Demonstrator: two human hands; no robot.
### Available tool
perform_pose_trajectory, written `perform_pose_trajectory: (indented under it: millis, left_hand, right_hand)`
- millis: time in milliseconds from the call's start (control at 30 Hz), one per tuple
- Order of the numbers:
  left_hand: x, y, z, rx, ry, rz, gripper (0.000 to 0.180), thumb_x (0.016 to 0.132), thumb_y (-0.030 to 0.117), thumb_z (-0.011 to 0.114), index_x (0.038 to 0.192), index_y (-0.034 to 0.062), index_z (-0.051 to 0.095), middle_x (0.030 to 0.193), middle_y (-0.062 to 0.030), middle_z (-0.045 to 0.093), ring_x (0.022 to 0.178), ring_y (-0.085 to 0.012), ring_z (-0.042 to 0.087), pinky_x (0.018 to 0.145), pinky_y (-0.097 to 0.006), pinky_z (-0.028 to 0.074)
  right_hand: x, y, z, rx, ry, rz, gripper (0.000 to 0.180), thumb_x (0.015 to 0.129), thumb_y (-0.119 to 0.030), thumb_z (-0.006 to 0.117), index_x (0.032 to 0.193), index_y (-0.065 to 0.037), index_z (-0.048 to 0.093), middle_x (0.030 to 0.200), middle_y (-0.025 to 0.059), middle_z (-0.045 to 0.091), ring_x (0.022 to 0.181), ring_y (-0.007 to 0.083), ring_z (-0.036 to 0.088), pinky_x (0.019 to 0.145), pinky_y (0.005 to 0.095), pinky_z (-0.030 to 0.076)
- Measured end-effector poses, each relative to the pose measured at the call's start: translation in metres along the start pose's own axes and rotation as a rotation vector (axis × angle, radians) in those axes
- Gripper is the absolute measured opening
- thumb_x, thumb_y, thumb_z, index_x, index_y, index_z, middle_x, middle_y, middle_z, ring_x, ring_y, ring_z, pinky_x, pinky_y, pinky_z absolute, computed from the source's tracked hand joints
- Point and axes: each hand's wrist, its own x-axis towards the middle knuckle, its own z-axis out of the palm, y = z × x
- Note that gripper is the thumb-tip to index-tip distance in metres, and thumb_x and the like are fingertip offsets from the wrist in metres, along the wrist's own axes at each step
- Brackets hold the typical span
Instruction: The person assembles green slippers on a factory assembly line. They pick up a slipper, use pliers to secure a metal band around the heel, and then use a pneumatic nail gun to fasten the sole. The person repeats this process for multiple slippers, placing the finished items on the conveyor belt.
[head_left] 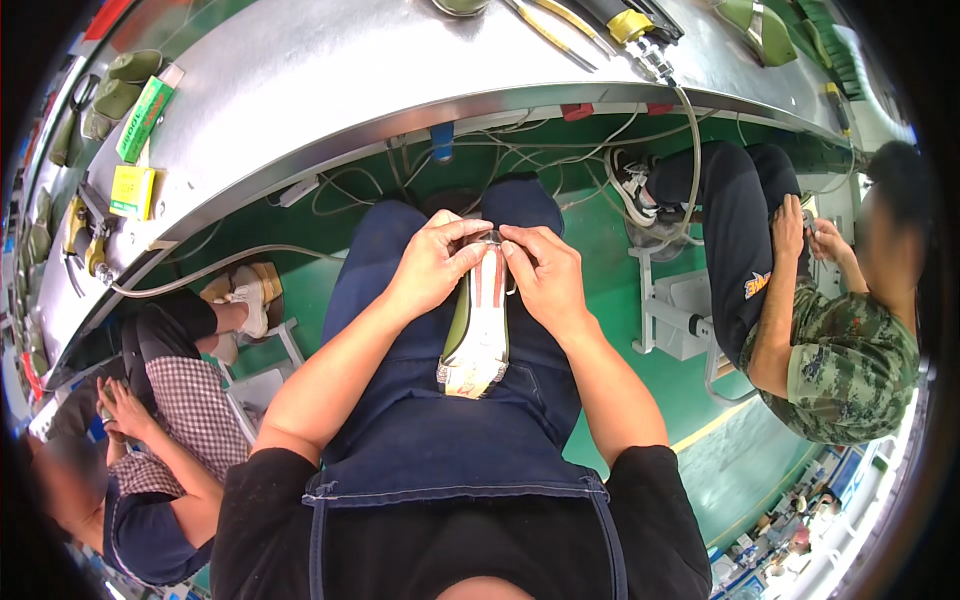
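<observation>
Checked fabric on seated co-worker's lap [185, 395] at far left, hands together near knee. Curved grey metal workbench [330, 90] above, carrying green flat box [146, 115] and yellow square box [131, 190]. Left hand [432, 265] closed, pinching toe end of olive-green shoe upper with pale insole [477, 335], which lies lengthwise on dark blue denim apron [440, 430] over lap. Right hand [545, 280] closed, pinching same toe end, fingertips touching left. Far right: co-worker in camouflage shirt [850, 370], hands at raised knee.
</observation>
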Motion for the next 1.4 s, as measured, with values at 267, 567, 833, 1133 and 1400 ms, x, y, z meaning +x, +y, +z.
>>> perform_pose_trajectory:
  millis: [267,567,833,1133,1400]
  left_hand:
    - [-0.004,0.004,0.000,0.115,0.018,0.031,0.033,0.096,0.012,0.072,0.126,-0.0010,0.073,0.102,-0.0090,0.060,0.093,-0.0200,0.063,0.086,-0.031,0.053]
    - [-0.007,-0.002,0.002,0.188,0.046,0.094,0.033,0.097,0.018,0.072,0.125,0.0011,0.075,0.103,-0.0110,0.063,0.094,-0.0233,0.064,0.085,-0.034,0.053]
    - [-0.002,0.007,0.007,0.266,0.121,0.056,0.028,0.098,0.021,0.072,0.116,0.0012,0.079,0.093,-0.0119,0.066,0.091,-0.0255,0.066,0.083,-0.036,0.053]
    - [0.001,0.012,0.005,0.288,0.104,0.048,0.025,0.095,0.015,0.073,0.114,0.0003,0.079,0.093,-0.0118,0.066,0.089,-0.0258,0.066,0.081,-0.037,0.053]
    - [0.003,0.010,0.005,0.281,0.090,0.041,0.025,0.094,0.013,0.073,0.114,0.0006,0.079,0.094,-0.0115,0.065,0.089,-0.0256,0.066,0.081,-0.037,0.053]
  right_hand:
    - [-0.003,-0.005,-0.001,0.060,-0.005,0.036,0.022,0.094,-0.005,0.071,0.114,0.000,0.077,0.102,0.0164,0.075,0.090,0.0291,0.075,0.080,0.0357,0.060]
    - [-0.006,0.001,-0.001,0.004,-0.015,-0.056,0.021,0.095,-0.001,0.070,0.114,0.000,0.078,0.102,0.0152,0.076,0.089,0.0242,0.075,0.078,0.0331,0.060]
    - [-0.001,0.004,-0.004,0.018,-0.040,-0.082,0.019,0.094,0.000,0.070,0.112,0.001,0.078,0.106,0.0161,0.076,0.092,0.0252,0.076,0.081,0.0331,0.060]
    - [0.018,0.003,-0.004,0.247,-0.134,0.325,0.017,0.091,-0.007,0.075,0.102,0.006,0.077,0.094,0.0136,0.078,0.084,0.0163,0.073,0.075,0.0281,0.057]
    - [0.030,-0.008,-0.008,0.246,-0.214,0.441,0.013,0.091,-0.004,0.076,0.097,0.007,0.076,0.089,0.0108,0.078,0.078,0.0113,0.071,0.070,0.0265,0.056]
